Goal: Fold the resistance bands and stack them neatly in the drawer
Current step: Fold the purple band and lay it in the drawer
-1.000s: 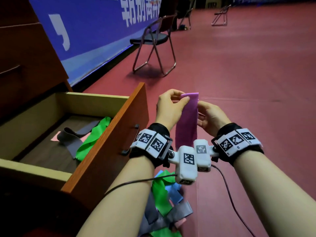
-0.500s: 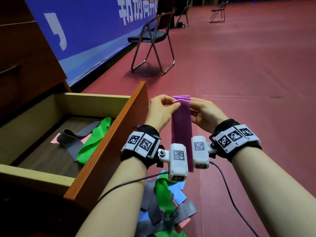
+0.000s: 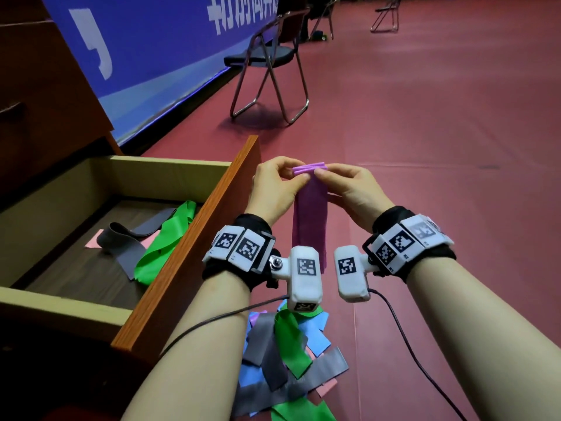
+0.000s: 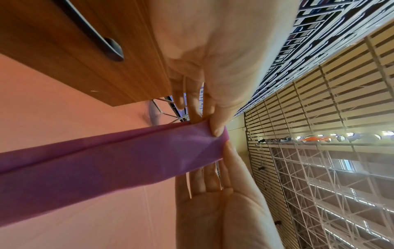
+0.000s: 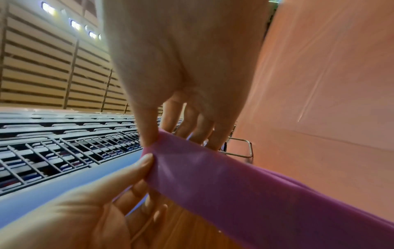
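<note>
A purple resistance band (image 3: 309,220) hangs folded in front of me, to the right of the open drawer (image 3: 194,238). My left hand (image 3: 299,176) and right hand (image 3: 319,174) both pinch its top edge, where several layers show stacked. The left wrist view has the left thumb (image 4: 217,129) pressed on the band (image 4: 127,160). The right wrist view has the right thumb (image 5: 149,138) on the band (image 5: 234,185), meeting the left thumb. The band's lower end is hidden behind the wrist cameras. Inside the drawer lie a grey band (image 3: 121,238), a green band (image 3: 164,244) and a pink piece (image 3: 94,243).
A loose pile of grey, green, blue and pink bands (image 3: 288,360) lies on the red floor below my wrists. The drawer's wooden front (image 3: 188,262) stands just left of my left wrist. A folding chair (image 3: 267,65) stands further off by the blue banner.
My right hand has come up to the band's top edge and now pinches it beside the left. The top now shows stacked layers instead of one flat end.
</note>
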